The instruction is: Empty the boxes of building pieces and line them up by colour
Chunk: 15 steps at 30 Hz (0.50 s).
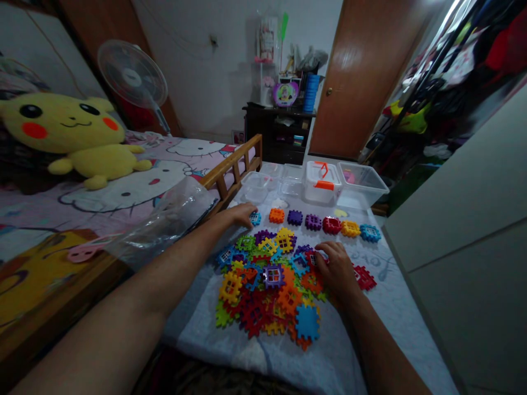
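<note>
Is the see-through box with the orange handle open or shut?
Shut: a whitish lid covers the box. I can't tell whether its orange front clip is snapped.

Brown door [358,77] beside pale wall [193,77]

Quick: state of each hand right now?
Left hand: at the blue piece left of the orange one; grip unclear.
Right hand: at a red piece on the pile; grip unclear.

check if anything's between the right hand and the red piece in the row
Nothing visible is: only pale cloth shows between the right hand and that red piece. The pile lies to the hand's left.
</note>
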{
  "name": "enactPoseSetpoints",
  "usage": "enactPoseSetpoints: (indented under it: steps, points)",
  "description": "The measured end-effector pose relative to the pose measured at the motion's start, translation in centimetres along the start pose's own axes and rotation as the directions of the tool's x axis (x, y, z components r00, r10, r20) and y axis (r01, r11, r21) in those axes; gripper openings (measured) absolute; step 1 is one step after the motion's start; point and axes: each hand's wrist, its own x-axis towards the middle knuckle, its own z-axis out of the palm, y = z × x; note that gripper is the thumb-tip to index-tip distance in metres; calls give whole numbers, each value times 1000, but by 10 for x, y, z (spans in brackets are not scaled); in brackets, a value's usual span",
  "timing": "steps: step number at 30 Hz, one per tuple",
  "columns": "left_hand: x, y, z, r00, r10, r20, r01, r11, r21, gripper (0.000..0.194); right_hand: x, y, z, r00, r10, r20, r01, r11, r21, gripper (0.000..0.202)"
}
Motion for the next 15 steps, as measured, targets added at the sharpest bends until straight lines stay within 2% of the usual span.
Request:
enactPoseSetpoints:
  steps: [7,15]
  points:
    - [3,2,0,1000,-9,-9,9,1000,26,50,0,-1,0,1000,14,-13,-14,1000,2,18]
    - [7,12,-2,996,-20,-82,22,999,27,56,-1,0,0,1000,1,-23,-1,1000,-1,16]
